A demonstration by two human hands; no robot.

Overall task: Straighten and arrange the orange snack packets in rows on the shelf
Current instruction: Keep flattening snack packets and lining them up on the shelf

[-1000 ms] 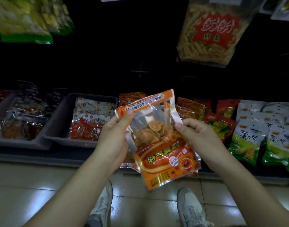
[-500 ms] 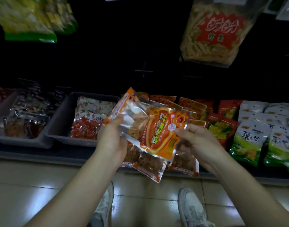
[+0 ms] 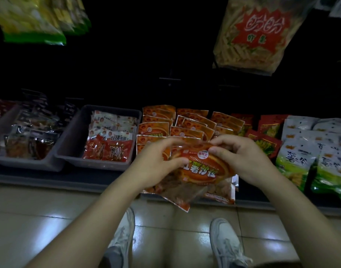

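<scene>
A dim shop aisle with a tiled floor (image 3: 40, 219) runs before a low dark shelf (image 3: 49, 178) stocked with snacks. At the shelf's front edge, both hands grip one orange snack packet (image 3: 200, 171): the left hand (image 3: 156, 161) curls round its left side, the right hand (image 3: 241, 151) pinches its upper right corner. Rows of orange packets (image 3: 185, 122) lie flat just behind it. A grey tray (image 3: 73, 149) of red-and-white packets stands to the left, green-and-white bags (image 3: 301, 161) to the right.
</scene>
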